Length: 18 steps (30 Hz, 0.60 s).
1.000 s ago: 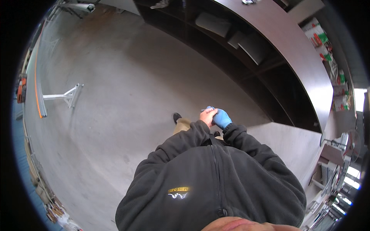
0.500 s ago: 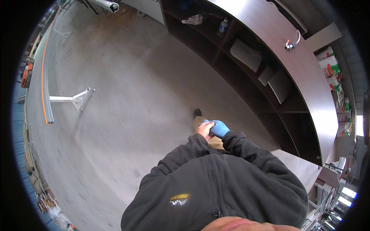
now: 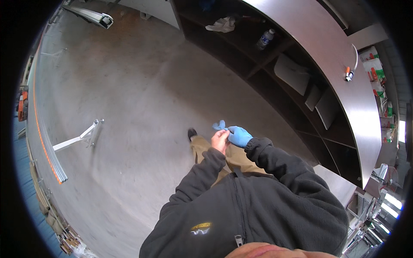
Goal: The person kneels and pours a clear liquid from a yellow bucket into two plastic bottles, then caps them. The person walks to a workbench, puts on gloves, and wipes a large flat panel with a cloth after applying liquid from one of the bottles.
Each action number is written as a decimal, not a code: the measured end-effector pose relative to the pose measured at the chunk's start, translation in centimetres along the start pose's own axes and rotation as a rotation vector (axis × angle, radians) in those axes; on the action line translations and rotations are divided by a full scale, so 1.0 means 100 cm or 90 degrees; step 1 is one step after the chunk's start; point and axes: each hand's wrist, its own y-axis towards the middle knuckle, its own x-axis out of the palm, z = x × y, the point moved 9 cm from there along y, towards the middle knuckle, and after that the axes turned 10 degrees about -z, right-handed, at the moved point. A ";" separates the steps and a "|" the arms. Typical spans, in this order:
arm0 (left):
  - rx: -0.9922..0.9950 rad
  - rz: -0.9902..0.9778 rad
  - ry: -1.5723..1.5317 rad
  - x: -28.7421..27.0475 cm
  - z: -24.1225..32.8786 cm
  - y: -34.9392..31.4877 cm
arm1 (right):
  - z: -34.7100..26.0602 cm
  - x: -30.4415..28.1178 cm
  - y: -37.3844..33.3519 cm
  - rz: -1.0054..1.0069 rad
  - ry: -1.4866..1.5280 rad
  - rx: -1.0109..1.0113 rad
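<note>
Above our legs (image 3: 200, 148), our left hand (image 3: 220, 142) and right hand (image 3: 241, 136) pinch a loose blue glove (image 3: 220, 125) that pokes out in front. Tugging hard might rip it; a weak pinch could drop it.

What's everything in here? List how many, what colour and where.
Limp glove-like item: 1, blue, beyond the hands
Shelf unit: 1, dark brown, upper right
Bottle: 1, clear, inside the unit
Crumpled sheet: 1, whitish, left of bottle
Flat panels: 3, pale, right of bottle
Hose: 1, whitish, unit's top
Bags: several, white, red, green, far right
Fan: 1, colour unclear, right
Stand: 1, white, left
Strips: several, grey and orange, far left
Floor: 1, grey, centre
Jacket: 1, dark grey, bottom
Trousers: 1, tan, below hands
Left hand: 1, bare, centre
Right hand: 1, blue-gloved, beside left
</note>
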 end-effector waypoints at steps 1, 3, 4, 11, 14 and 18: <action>-0.013 -0.004 0.014 -0.013 0.009 0.022 | 0.000 -0.004 0.025 -0.001 -0.009 0.014; -0.047 -0.003 -0.003 -0.040 0.010 0.063 | 0.007 -0.007 0.066 0.007 -0.002 0.002; -0.058 -0.006 -0.030 -0.055 0.006 0.082 | 0.018 -0.004 0.085 0.007 0.007 0.025; -0.094 -0.005 -0.036 -0.170 0.007 0.181 | 0.067 0.036 0.212 0.059 0.081 0.105; -0.103 0.041 0.166 -0.215 0.018 0.200 | 0.068 0.051 0.251 0.057 0.089 0.056; -0.032 0.014 0.451 -0.231 0.049 0.215 | 0.081 0.063 0.286 0.036 0.111 0.121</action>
